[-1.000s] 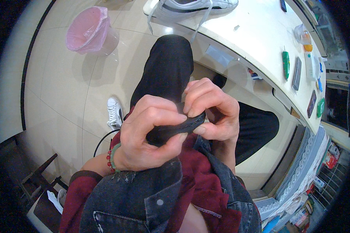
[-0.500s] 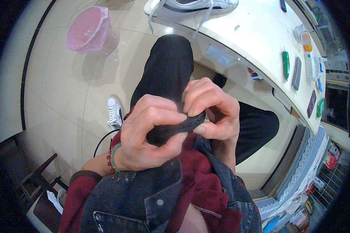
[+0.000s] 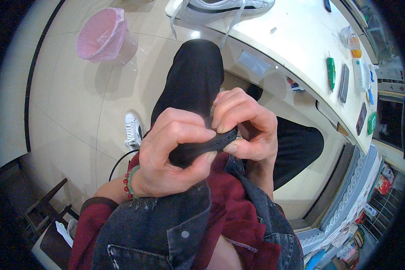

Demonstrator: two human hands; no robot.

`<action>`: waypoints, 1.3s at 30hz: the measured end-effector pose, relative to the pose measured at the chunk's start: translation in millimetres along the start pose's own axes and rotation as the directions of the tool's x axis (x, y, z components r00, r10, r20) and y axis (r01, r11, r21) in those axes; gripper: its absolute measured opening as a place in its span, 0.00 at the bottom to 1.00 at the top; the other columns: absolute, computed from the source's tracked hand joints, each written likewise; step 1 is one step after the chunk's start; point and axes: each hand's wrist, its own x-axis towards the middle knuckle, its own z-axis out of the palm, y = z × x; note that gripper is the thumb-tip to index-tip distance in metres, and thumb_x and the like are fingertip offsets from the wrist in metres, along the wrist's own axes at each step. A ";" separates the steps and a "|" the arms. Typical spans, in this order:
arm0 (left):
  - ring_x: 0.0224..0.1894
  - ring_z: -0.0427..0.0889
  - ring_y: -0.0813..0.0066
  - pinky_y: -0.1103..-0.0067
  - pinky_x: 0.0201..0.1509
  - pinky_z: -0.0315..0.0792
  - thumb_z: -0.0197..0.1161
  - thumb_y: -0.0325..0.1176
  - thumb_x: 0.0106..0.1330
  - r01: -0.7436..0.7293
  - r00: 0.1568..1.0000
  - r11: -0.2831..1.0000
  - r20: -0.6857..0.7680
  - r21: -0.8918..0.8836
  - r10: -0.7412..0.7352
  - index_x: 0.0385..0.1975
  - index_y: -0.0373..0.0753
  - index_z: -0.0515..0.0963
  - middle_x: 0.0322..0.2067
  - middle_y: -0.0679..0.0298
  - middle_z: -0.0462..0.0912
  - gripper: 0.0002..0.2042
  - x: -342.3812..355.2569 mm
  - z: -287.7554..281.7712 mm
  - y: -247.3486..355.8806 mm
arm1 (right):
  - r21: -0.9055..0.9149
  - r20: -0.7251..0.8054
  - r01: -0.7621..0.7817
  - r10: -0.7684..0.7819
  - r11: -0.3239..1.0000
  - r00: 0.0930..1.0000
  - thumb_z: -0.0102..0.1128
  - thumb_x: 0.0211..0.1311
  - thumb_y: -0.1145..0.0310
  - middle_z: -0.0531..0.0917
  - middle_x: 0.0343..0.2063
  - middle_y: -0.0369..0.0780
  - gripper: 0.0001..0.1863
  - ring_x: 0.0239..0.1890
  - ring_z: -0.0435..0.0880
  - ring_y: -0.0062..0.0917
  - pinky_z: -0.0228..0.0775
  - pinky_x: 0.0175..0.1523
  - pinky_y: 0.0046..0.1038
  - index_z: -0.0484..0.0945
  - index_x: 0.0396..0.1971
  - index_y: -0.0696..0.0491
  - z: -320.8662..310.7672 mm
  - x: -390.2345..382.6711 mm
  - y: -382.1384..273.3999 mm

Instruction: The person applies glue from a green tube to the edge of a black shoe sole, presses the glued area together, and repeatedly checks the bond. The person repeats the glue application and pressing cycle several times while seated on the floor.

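Above my lap, both hands pinch a black, soft-looking piece (image 3: 195, 149) with a ridged, seam-like edge; its exact kind does not show. My left hand (image 3: 168, 148) grips its left end, with the thumb below and the curled fingers above. My right hand (image 3: 247, 126) holds the right end between thumb and fingertips, close to the left fingertips. Much of the piece is hidden inside my left hand. A bead bracelet (image 3: 129, 182) circles my left wrist.
A white table (image 3: 297, 49) at the upper right bears a white sneaker (image 3: 229, 9), a green tube-shaped tool (image 3: 330, 74) and a dark slim bar (image 3: 344, 84). On the floor at upper left stands a pink lined bin (image 3: 105, 38). A dark stool (image 3: 45, 204) is at lower left.
Both hands keep their grip on the black piece. They have shifted up very slightly, and the piece has tilted a little; nothing was let go.
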 end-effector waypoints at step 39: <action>0.42 0.74 0.68 0.74 0.47 0.70 0.65 0.32 0.58 0.103 0.990 0.924 -0.055 -0.368 -0.133 0.40 0.35 0.71 0.39 0.56 0.72 0.14 -23.3 -52.2 -25.1 | -0.040 -0.080 -0.046 0.042 0.998 0.996 0.68 0.45 0.75 0.80 0.32 0.36 0.13 0.38 0.77 0.28 0.65 0.48 0.27 0.77 0.32 0.54 54.9 39.0 6.3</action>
